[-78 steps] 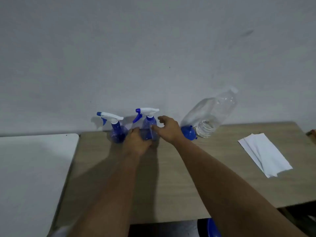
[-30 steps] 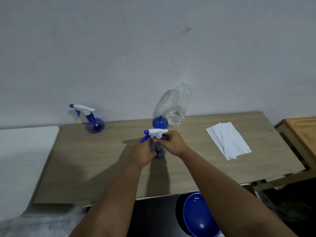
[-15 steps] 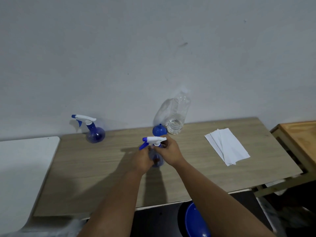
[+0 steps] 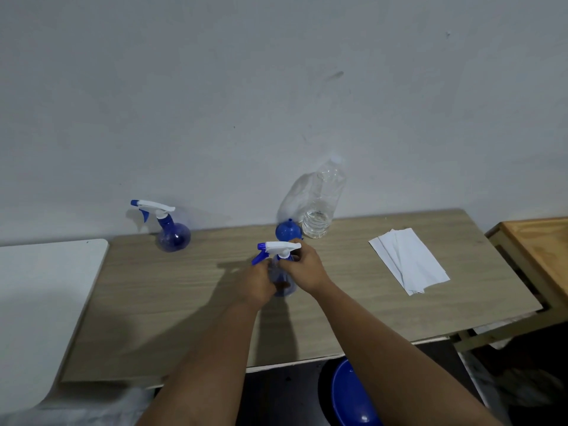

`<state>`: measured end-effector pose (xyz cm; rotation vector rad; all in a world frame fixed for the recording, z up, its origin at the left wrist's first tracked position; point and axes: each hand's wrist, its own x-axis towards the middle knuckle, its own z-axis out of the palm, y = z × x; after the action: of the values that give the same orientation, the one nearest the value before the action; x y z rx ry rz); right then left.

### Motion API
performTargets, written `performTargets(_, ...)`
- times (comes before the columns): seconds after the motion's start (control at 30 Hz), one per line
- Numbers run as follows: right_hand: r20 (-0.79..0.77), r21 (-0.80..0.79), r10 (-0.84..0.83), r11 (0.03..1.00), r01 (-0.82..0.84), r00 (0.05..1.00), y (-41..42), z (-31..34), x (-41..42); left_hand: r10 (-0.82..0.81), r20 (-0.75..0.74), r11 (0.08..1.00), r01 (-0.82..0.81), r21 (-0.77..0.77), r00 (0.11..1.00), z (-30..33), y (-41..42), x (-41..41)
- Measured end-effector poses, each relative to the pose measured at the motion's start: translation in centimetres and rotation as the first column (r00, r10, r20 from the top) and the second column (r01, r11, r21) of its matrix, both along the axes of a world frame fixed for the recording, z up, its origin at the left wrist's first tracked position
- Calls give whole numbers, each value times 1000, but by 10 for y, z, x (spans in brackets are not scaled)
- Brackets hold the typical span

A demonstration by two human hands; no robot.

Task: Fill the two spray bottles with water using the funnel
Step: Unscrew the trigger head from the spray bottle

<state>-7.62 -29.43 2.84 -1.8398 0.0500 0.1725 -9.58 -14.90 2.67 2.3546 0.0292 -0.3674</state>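
A blue spray bottle with a white trigger head stands mid-table. My left hand wraps its round body. My right hand grips its neck just under the head. The bottle's body is mostly hidden by both hands. A second blue spray bottle stands alone at the back left by the wall. A blue funnel sits upside down behind my hands. Beside it stands a clear plastic water bottle with a little water at the bottom.
The wooden table backs onto a grey wall. Folded white paper towels lie on its right side. A white table adjoins on the left, another wooden table on the right. A blue stool stands below the front edge.
The spray bottle was brought from the back wall to the middle of the table, both hands on it. Over the last second my right hand has stayed at its neck.
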Motion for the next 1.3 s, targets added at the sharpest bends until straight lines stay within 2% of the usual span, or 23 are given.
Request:
performTargets(0.07, -3, 7, 29, 1000, -29, 1000, 1, 2, -1, -4, 7, 1000, 4, 20, 1000, 1, 0, -1)
performTargets(0.2, 11, 18, -41, 999, 41, 999, 4, 0, -4, -6, 11, 999, 5, 52, 1000, 2, -2, -1)
performTargets(0.4, 4, 37, -54, 998, 54, 999, 7, 0, -8, -17, 5, 997, 16, 77, 1000, 1, -2, 0)
performTargets(0.53, 71, 29, -68, 997, 66, 995, 9, 4, -10, -5, -1, 994, 5, 111, 1000, 5, -4, -1)
performTargets(0.67, 178, 85, -145, 988, 132, 973, 6, 38, -2, 39, -68, 999, -38, 18, 997, 6, -4, 1)
performTargets(0.77, 226, 186, -223, 965, 182, 948, -3, 86, 14, 47, -85, 999, -46, 5, 995, 2, -2, 3)
performTargets(0.83, 256, 197, -278, 953, 232, 926, -15, 118, 27, 45, -71, 999, -44, 9, 996, 6, -3, 3)
performTargets(0.97, 269, 120, -286, 957, 263, 919, -43, 138, 42, 49, -71, 999, -49, 2, 996, 13, -3, -3)
performTargets(1.03, 214, -19, -272, 959, 282, 938, -57, 119, 44, 76, -54, 997, -75, 19, 996, 9, -3, -3)
performTargets(1.2, -56, -396, -215, 901, 176, 975, -85, 37, 19, 81, -50, 997, -81, 5, 995, 9, -5, -4)
performTargets(1.3, -205, -496, -189, 866, 65, 960, -95, -6, 4, 74, -50, 997, -74, 12, 996, 8, -3, -3)
